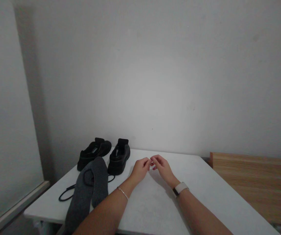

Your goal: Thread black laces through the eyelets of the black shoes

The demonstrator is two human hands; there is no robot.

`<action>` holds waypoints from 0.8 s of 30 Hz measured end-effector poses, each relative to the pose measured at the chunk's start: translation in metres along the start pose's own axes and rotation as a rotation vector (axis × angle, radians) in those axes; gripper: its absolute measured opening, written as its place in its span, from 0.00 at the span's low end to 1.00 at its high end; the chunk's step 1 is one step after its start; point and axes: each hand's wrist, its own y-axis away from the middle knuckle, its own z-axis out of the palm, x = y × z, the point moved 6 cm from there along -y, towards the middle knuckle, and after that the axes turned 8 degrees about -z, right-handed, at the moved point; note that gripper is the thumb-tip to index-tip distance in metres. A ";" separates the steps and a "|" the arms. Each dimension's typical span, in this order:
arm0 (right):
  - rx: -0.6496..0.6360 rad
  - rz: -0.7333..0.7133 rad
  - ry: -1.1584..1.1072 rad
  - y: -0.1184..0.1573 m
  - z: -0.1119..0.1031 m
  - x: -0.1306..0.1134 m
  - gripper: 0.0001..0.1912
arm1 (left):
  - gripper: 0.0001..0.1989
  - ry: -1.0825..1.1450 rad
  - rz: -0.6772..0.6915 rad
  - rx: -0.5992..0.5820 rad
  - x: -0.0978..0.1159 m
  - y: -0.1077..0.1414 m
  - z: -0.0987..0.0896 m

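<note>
My left hand (140,168) and my right hand (164,167) meet over the middle of the white table (145,202), fingertips close together or touching. The fingers of both are curled in towards the thumbs. Anything between the fingertips is too small to make out. Left of my hands stand two black shoes, one nearer (117,164) and one further left (86,160). In front of them lie dark grey insoles (78,200), partly hidden by my left forearm. A black shoelace (64,198) loops out beside the insoles.
A plain grey wall (155,81) rises behind the table's back edge. To the right, lower than the tabletop, is a wooden board (255,186). Another wall or panel (6,114) stands on the left.
</note>
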 end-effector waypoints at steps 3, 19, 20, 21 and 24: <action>-0.012 0.007 0.030 0.001 0.000 0.001 0.17 | 0.18 0.031 -0.018 0.019 -0.004 -0.002 -0.004; -0.036 0.014 0.083 0.004 0.003 0.003 0.14 | 0.23 0.329 -0.084 -0.166 -0.003 -0.002 0.012; -0.053 0.011 0.080 0.005 0.005 0.002 0.12 | 0.24 0.338 -0.092 -0.206 -0.002 0.000 0.016; -0.076 0.008 0.076 0.006 0.007 0.002 0.10 | 0.24 0.347 -0.103 -0.242 -0.001 0.002 0.019; -0.148 0.010 0.056 0.009 0.013 0.001 0.05 | 0.24 0.361 -0.141 -0.309 -0.001 0.007 0.024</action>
